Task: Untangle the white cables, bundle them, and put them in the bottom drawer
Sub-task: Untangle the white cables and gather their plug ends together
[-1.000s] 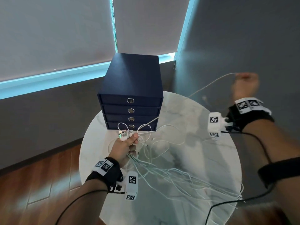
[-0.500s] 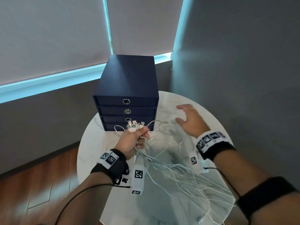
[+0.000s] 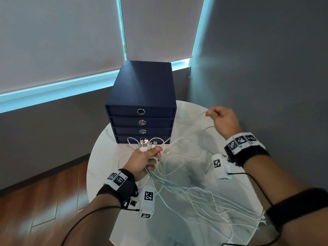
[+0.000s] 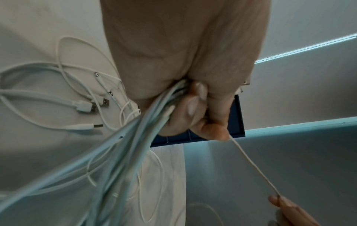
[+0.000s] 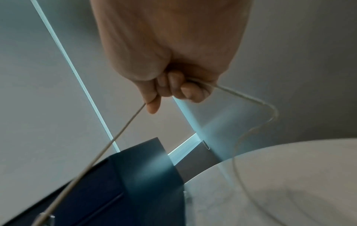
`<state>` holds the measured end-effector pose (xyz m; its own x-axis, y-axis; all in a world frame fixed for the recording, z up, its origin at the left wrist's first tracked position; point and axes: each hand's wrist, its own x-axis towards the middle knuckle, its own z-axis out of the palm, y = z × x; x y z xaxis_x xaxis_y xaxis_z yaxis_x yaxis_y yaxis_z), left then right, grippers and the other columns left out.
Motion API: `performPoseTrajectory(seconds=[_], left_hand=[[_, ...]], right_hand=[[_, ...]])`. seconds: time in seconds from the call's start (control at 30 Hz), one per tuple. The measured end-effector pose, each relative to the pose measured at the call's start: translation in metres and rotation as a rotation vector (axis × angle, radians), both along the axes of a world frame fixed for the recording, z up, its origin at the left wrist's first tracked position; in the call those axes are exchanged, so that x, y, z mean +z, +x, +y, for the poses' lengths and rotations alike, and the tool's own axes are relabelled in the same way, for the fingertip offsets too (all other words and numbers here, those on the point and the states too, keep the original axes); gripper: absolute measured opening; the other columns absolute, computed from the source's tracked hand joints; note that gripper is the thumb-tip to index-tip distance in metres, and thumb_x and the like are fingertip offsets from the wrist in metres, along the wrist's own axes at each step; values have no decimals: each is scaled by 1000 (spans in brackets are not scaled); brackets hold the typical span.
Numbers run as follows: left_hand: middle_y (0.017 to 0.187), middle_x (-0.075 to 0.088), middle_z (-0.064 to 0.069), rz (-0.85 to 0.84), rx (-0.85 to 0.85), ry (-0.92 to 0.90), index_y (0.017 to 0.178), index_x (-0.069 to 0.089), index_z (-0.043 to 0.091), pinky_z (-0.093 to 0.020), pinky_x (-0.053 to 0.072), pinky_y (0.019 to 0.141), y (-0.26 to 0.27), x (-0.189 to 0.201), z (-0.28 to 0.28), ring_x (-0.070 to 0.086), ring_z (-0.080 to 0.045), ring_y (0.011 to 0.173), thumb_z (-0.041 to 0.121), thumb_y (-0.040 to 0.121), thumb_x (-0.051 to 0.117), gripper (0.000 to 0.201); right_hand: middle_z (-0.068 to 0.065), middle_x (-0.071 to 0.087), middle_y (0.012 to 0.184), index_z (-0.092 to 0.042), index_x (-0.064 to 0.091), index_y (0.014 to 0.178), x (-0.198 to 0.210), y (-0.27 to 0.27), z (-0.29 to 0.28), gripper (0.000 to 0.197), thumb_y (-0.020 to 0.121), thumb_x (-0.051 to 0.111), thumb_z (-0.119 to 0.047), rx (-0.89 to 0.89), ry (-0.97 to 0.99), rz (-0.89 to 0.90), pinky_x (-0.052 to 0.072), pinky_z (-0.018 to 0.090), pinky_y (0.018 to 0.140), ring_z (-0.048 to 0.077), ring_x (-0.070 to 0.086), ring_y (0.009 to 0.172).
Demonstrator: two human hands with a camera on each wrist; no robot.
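My left hand [image 3: 147,157] grips a bunch of white cables [image 3: 186,196] just below their plug ends [image 3: 146,144], in front of the navy drawer unit [image 3: 142,96]. The strands trail across the round marble table [image 3: 195,118] toward its near right edge. In the left wrist view the left hand [image 4: 185,100] is curled round the cable bunch [image 4: 135,137]. My right hand [image 3: 222,119], raised at the right, pinches one thin white cable [image 5: 108,145] that runs taut back to the left hand. All drawers are closed; the bottom drawer [image 3: 127,138] is partly hidden by the plugs.
Loose cable loops and USB plugs [image 4: 85,107] lie on the table left of my left hand. The drawer unit stands at the table's far edge against a grey wall with window blinds [image 3: 58,36]. Wooden floor [image 3: 44,201] shows at the lower left.
My right hand, open over the table half a second ago, now pinches a single cable and has lifted it up to the right. The left hand keeps its hold on the bunch.
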<state>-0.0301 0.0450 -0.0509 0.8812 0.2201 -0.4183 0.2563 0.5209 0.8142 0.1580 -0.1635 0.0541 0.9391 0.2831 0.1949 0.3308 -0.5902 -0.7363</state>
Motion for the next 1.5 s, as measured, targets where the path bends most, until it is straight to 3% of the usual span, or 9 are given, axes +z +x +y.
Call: performPoseTrajectory(seconds=[0.17, 0.27, 0.37, 0.47, 0.8, 1.07, 1.2, 1.37, 1.5], left_hand=[[73, 61, -1, 10, -19, 88, 87, 67, 11, -18, 24, 40, 11, 6, -10, 29, -7, 44, 18, 95, 66, 10], [70, 59, -1, 14, -6, 102, 88, 66, 8, -18, 23, 39, 19, 10, -17, 28, -8, 43, 15, 95, 65, 10], [69, 60, -2, 17, -14, 132, 90, 66, 8, -18, 23, 40, 24, 12, -23, 28, -9, 44, 15, 94, 66, 9], [70, 63, -4, 3, -12, 138, 85, 67, 10, -19, 24, 40, 23, 13, -26, 29, -9, 44, 15, 95, 66, 11], [95, 72, -12, 91, 302, -118, 97, 65, 4, -24, 40, 42, 14, -1, -18, 49, -14, 46, 17, 96, 65, 13], [74, 60, -3, -75, 258, -137, 86, 62, 7, -24, 41, 46, 15, 7, -21, 49, -13, 50, 30, 97, 62, 25], [61, 50, -2, -22, 347, -87, 72, 57, 11, -27, 39, 47, 15, 6, -23, 42, -15, 51, 29, 95, 65, 31], [55, 38, 1, -26, 546, -198, 73, 50, 16, -32, 46, 56, 17, 2, -18, 47, -17, 52, 35, 96, 65, 33], [55, 30, 4, -95, 632, -241, 70, 46, 20, -26, 34, 43, 17, 1, 3, 29, -12, 45, 40, 97, 63, 37]], right_hand=[[2, 72, 106, -21, 74, 94, -17, 7, -23, 24, 88, 52, -13, -135, -360, 92, 47, 34, 96, 28, 62, 106], [-1, 60, 129, -28, 68, 115, -34, -14, -14, 40, 84, 51, -10, 52, -636, 12, 40, 43, 105, 29, 52, 121], [-4, 63, 127, -24, 66, 121, -43, -46, 11, 30, 92, 55, -25, 415, -526, -89, 39, 39, 105, 20, 55, 118], [-6, 69, 91, -20, 70, 98, -41, -75, 35, 23, 98, 51, -33, 590, -425, 88, 47, 30, 76, 12, 62, 83], [-15, 51, 49, -18, 67, 85, -54, -83, 56, 19, 96, 51, -17, 272, 100, 193, 35, 23, 51, 2, 42, 44], [-29, 54, 51, -10, 65, 87, -85, -121, 56, 16, 97, 53, -14, 425, 71, 298, 31, 11, 54, -7, 49, 48], [-16, 52, 54, -16, 67, 88, -91, -122, 51, 16, 96, 57, -24, 450, -11, 260, 35, 20, 57, 1, 44, 51], [-8, 72, 86, -21, 74, 93, -109, -108, 11, 18, 95, 59, -31, 508, -214, 278, 47, 22, 76, 7, 63, 80], [-7, 75, 94, -21, 78, 92, -132, -72, -67, 13, 91, 67, -29, 314, -305, 400, 49, 23, 89, 9, 67, 91]])
